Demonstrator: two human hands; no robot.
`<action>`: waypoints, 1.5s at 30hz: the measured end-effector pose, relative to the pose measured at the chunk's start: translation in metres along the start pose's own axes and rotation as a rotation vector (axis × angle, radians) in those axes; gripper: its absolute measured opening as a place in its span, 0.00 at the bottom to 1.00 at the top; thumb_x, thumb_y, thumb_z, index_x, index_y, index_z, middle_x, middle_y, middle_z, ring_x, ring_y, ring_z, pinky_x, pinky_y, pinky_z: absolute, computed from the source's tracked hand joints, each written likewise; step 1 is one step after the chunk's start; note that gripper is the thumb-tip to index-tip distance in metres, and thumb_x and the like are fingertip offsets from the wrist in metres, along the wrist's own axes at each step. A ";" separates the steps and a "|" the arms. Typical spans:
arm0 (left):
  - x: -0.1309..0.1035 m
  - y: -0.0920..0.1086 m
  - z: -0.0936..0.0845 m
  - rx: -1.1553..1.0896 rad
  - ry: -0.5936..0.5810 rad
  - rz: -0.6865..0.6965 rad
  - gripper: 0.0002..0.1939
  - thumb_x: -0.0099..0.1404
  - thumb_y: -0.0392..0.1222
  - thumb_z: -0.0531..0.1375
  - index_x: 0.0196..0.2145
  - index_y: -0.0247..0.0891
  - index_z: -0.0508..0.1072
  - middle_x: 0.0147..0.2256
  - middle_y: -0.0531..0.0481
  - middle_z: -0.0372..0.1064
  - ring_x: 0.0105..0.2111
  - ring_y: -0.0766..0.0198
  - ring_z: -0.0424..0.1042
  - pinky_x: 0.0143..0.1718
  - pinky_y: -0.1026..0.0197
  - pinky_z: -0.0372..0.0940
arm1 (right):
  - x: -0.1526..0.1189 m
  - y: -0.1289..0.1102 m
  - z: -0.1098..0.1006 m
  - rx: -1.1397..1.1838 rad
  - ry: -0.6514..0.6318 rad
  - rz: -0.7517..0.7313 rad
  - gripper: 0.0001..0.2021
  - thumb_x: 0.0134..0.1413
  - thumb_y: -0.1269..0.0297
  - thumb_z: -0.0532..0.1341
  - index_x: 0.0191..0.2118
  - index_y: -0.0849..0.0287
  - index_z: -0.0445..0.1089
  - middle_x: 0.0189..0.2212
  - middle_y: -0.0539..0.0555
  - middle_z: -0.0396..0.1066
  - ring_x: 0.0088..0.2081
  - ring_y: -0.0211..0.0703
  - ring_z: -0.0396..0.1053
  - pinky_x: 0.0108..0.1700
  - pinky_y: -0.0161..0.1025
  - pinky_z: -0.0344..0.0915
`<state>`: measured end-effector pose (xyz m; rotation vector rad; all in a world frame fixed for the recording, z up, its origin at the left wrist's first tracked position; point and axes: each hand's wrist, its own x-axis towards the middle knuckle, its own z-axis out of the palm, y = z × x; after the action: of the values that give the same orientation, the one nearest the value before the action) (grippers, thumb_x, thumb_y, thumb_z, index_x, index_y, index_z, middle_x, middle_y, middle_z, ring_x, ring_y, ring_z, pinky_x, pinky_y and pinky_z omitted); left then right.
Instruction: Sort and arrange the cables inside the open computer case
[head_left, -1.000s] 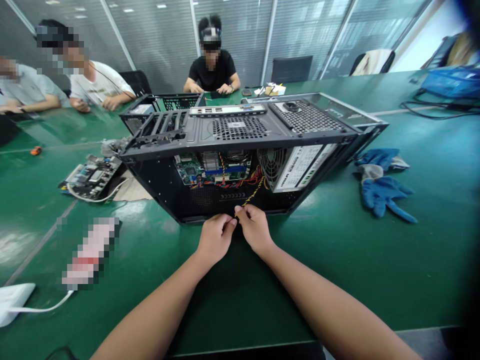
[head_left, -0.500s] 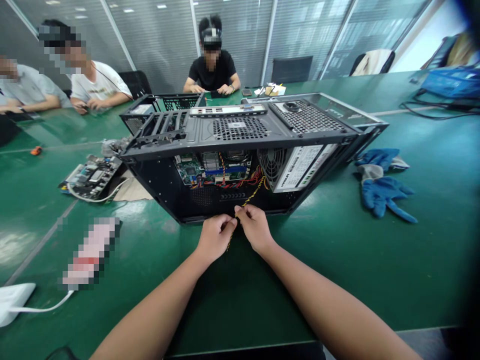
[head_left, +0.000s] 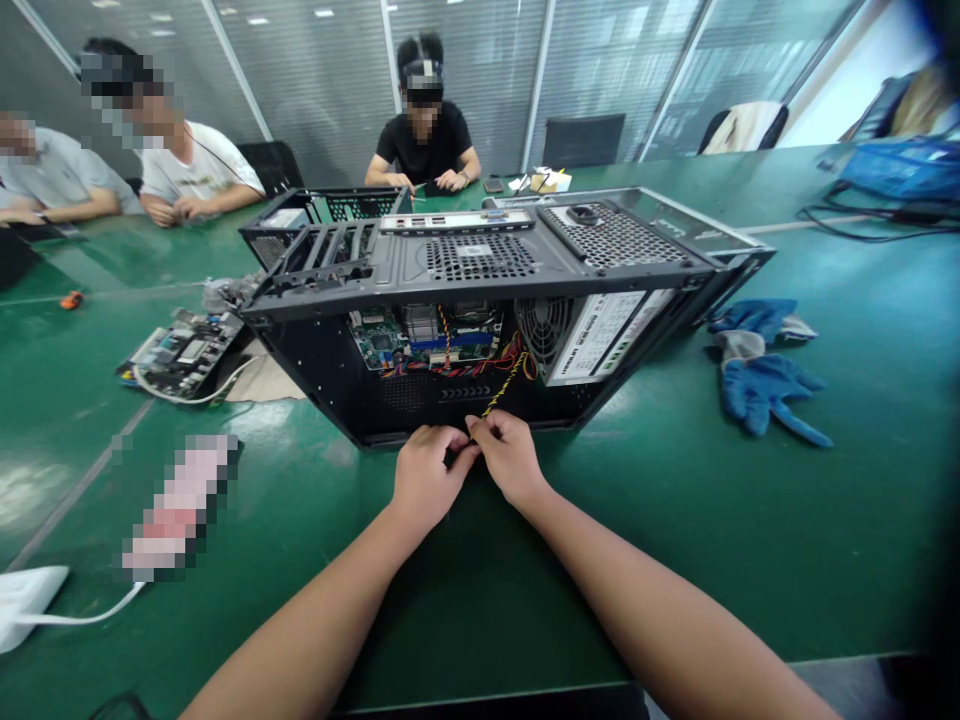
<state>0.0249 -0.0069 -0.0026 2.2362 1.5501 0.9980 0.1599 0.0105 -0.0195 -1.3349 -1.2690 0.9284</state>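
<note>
PC case [head_left: 397,262] stood just beyond my fingers, PSU [head_left: 600,345] ahead to their R. L hand [head_left: 426,485] had hidden tips, couldn't tell its grip; R hand [head_left: 516,465] was clamped on blk/yel cable [head_left: 507,388] running up from it. Too hard a tug could've strained its PSU end.

Blue gloves [head_left: 761,385], orange object [head_left: 71,300].

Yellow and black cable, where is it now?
In the head view, just right of centre, the cable slants from beside the power supply down to the left hand and right hand.
</note>
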 end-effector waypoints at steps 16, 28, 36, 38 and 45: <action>0.005 0.003 -0.005 -0.247 -0.174 -0.252 0.08 0.64 0.39 0.59 0.29 0.37 0.76 0.25 0.53 0.75 0.24 0.67 0.70 0.28 0.65 0.60 | 0.002 0.000 -0.001 -0.038 -0.020 -0.033 0.20 0.55 0.53 0.57 0.18 0.56 0.54 0.16 0.44 0.51 0.22 0.35 0.50 0.26 0.37 0.50; 0.000 -0.003 0.001 -0.066 -0.119 -0.102 0.02 0.62 0.39 0.64 0.32 0.39 0.77 0.31 0.51 0.78 0.31 0.61 0.76 0.34 0.61 0.66 | 0.001 -0.001 -0.002 -0.048 -0.017 -0.026 0.20 0.55 0.52 0.58 0.18 0.56 0.55 0.16 0.45 0.52 0.22 0.36 0.51 0.26 0.37 0.51; 0.001 -0.004 0.000 0.015 -0.059 -0.045 0.05 0.64 0.40 0.61 0.34 0.40 0.77 0.32 0.49 0.74 0.33 0.62 0.71 0.37 0.60 0.65 | 0.001 0.001 -0.001 -0.051 -0.010 -0.039 0.20 0.55 0.53 0.58 0.18 0.56 0.56 0.16 0.45 0.53 0.22 0.36 0.52 0.26 0.37 0.51; 0.000 -0.004 0.000 0.077 -0.061 -0.026 0.06 0.65 0.41 0.61 0.33 0.40 0.77 0.30 0.50 0.73 0.32 0.61 0.70 0.36 0.60 0.64 | 0.000 0.000 0.000 -0.050 -0.010 -0.038 0.20 0.55 0.53 0.58 0.18 0.56 0.56 0.16 0.45 0.53 0.22 0.36 0.52 0.26 0.37 0.51; 0.001 0.000 0.001 -0.064 -0.102 -0.107 0.05 0.64 0.37 0.59 0.31 0.38 0.76 0.29 0.50 0.74 0.29 0.64 0.71 0.34 0.62 0.62 | 0.001 -0.001 -0.001 -0.046 -0.015 -0.039 0.20 0.55 0.53 0.58 0.18 0.56 0.55 0.16 0.45 0.52 0.22 0.36 0.51 0.26 0.37 0.51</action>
<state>0.0256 -0.0053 -0.0029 2.1027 1.5533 0.8769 0.1603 0.0109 -0.0182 -1.3364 -1.3302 0.8885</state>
